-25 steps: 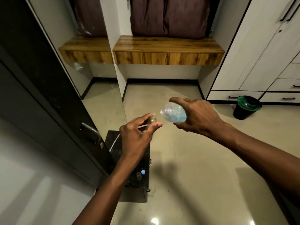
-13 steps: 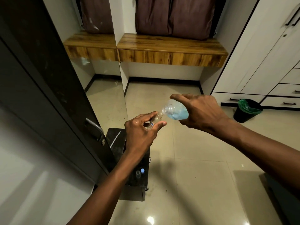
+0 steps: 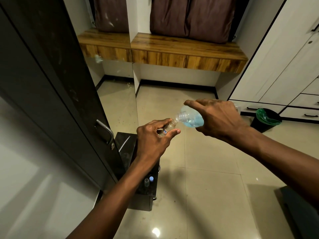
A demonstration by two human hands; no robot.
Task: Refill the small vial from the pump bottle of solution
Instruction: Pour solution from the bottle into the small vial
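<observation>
My left hand [image 3: 152, 137] pinches a small clear vial [image 3: 168, 128] with a blue-and-white label, tilted with its mouth up and to the right. My right hand [image 3: 218, 119] grips a clear bottle of pale blue solution [image 3: 189, 118], its pump top off. The bottle lies nearly on its side, its threaded neck pointing left and down, and its open mouth touches the vial's mouth. The blue liquid sits in the lower part of the bottle. No stream between them can be made out.
Below my left arm stands a small dark stand [image 3: 138, 171] with a blue-topped cap [image 3: 151, 178] and a small clear piece [image 3: 146, 181] on it. A dark door with a metal handle [image 3: 105, 130] is at the left. A black bin with a green liner [image 3: 266, 119] stands right.
The bottle tipped further, from mouth facing me to neck down-left. Its mouth came onto the vial's mouth. Both hands stayed close together in mid-air.
</observation>
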